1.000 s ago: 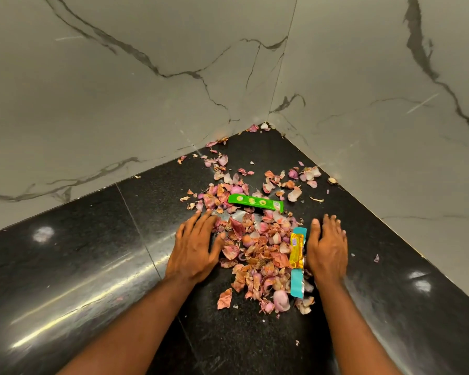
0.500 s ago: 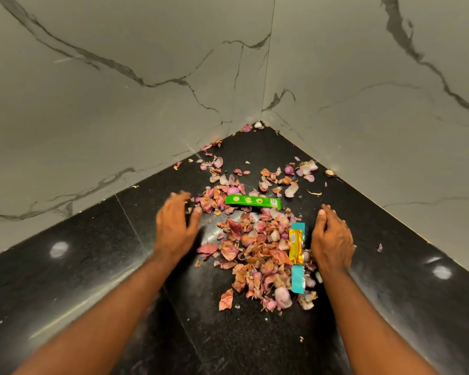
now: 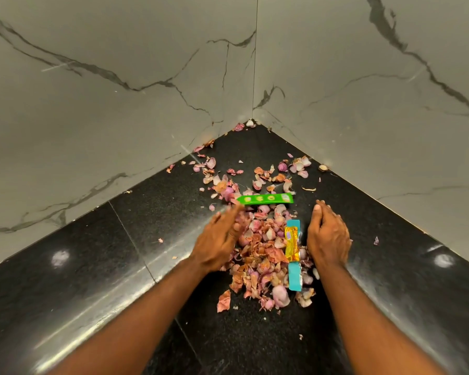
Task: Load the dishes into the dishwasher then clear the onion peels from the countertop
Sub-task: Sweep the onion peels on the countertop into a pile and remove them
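Two bare forearms reached in from the bottom edge over the black granite countertop [image 3: 73,290]. Nearest, a few loose skins and a pale bulb piece lay at the front of the onion peels [image 3: 257,262], heaped between the two hands. The left hand [image 3: 217,243] was blurred at the pile's left edge, fingers extended toward the peels and touching them; fingertip detail could not be made out. The right hand [image 3: 326,236] stood on its edge on the counter at the pile's right side, fingers straight and together, holding nothing, palm facing the heap. Just beside that palm a yellow-and-teal wrapper [image 3: 293,253] lay lengthwise on the peels; its printing was too small to read. Just beyond the left fingertips a green wrapper [image 3: 264,198] with round yellow marks lay crosswise, text illegible. Farther back, scattered peels trailed toward the corner, a couple of bits right at the junction of the grey veined marble walls [image 3: 119,109].
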Motion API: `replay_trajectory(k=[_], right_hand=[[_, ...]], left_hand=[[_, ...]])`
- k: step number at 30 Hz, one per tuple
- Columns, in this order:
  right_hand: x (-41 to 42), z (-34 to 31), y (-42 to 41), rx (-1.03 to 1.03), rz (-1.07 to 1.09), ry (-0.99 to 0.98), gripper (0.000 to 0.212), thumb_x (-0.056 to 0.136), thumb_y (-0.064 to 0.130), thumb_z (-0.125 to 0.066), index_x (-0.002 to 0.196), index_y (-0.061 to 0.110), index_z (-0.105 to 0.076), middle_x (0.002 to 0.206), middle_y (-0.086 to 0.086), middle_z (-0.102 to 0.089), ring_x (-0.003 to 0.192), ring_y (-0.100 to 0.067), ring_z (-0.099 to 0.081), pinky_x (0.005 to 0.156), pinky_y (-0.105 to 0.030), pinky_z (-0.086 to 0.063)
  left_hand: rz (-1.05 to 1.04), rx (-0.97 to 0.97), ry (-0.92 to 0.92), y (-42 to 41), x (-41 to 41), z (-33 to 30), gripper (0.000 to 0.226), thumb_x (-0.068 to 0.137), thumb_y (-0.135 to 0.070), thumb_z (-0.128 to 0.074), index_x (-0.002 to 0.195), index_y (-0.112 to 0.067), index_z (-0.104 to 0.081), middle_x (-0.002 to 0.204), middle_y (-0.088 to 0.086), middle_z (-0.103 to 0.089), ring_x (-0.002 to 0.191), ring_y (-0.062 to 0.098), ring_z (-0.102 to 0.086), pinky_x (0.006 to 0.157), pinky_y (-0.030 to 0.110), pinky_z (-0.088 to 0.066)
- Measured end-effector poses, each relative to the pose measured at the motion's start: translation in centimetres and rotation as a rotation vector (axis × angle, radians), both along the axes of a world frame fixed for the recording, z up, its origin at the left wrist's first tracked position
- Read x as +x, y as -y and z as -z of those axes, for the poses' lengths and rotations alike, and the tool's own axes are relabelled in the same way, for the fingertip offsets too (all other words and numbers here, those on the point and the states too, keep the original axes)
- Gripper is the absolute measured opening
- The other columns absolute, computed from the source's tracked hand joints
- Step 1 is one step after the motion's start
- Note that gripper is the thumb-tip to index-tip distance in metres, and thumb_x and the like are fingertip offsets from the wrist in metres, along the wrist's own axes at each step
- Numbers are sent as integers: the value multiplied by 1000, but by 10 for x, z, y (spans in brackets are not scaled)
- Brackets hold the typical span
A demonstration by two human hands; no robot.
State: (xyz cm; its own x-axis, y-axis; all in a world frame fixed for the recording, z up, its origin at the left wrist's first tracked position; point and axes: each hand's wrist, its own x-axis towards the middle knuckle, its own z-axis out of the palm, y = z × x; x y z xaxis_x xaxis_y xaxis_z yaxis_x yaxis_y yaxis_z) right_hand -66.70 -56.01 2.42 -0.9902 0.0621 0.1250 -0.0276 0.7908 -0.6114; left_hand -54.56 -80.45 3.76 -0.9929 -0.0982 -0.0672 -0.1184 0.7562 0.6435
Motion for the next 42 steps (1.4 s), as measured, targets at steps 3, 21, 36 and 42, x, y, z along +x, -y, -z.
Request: replay_trajectory(k=[3, 21, 36, 42], right_hand=[[0, 1, -1, -11, -5, -3, 46, 112, 42, -36, 144, 18, -59, 148, -9, -59, 139, -31, -52, 119, -50, -35], [-3, 6, 0, -13, 19, -43, 46, 112, 41, -37, 139, 14, -63, 141, -13, -64, 132, -33, -59, 116, -53, -41], [-2, 7, -1, -22, 21, -49, 48, 112, 45, -34, 137, 16, -63, 139, -12, -66, 128, -33, -60, 114, -56, -43], [-3, 9, -1, -14, 38, -49, 47, 112, 45, -34, 137, 17, -63, 136, -13, -67, 126, -34, -61, 112, -57, -45]], left_hand=[[84, 263, -39, -14, 2, -11, 54, 107, -59, -18, 156, -46, -37, 152, -8, -52, 137, -1, -47, 116, 26, -33], [-252, -494, 243, 54, -18, 23, 97, 93, -77, 12, 160, -8, 17, 167, 14, 27, 155, 27, 24, 128, 51, 7], [-308, -26, -226, 32, 16, 10, 32, 105, -30, -53, 136, -23, -60, 122, -6, -62, 113, 10, -52, 98, 41, -52], [-344, -310, -108, 39, -1, 19, 33, 102, -40, -54, 135, -43, -58, 114, -9, -46, 112, 16, -39, 89, 36, -35]])
